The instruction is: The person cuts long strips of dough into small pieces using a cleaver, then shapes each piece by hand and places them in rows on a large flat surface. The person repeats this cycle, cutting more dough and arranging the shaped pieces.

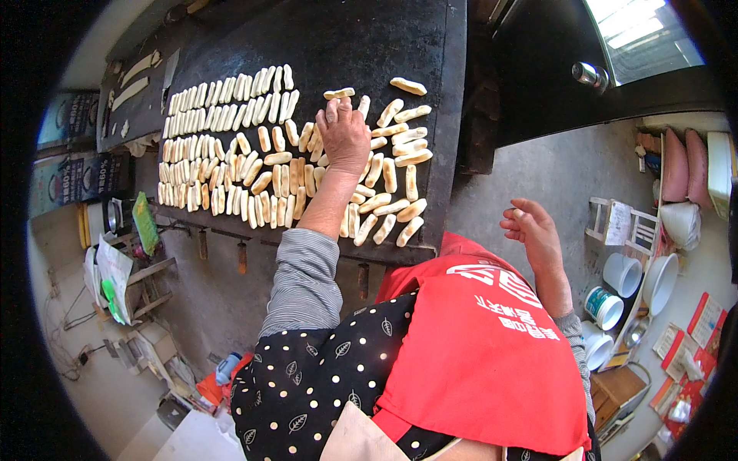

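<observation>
Many small oblong dough pieces (pixel 223 115) lie on a large dark griddle plate (pixel 354 46). Those in the upper left rows are pale. Lower down and to the right, many show browned spots, and some lie at odd angles. My left hand (pixel 344 138) reaches over the plate from below, its fingers bent down and closed on a lightly browned dough piece (pixel 338 93) at the far edge of the group. Another pale piece (pixel 364 106) stands right beside its fingers. Off the plate's right side, my right hand (pixel 532 230) hangs in the air, fingers loosely curled and apart, holding nothing visible.
A dark side surface (pixel 138 69) at the far left carries long dough strips (pixel 134 78). A metal cup-like object (pixel 590 74) is on the dark ledge at upper right. White buckets (pixel 605 307) and a small white stool (pixel 617 223) stand on the right.
</observation>
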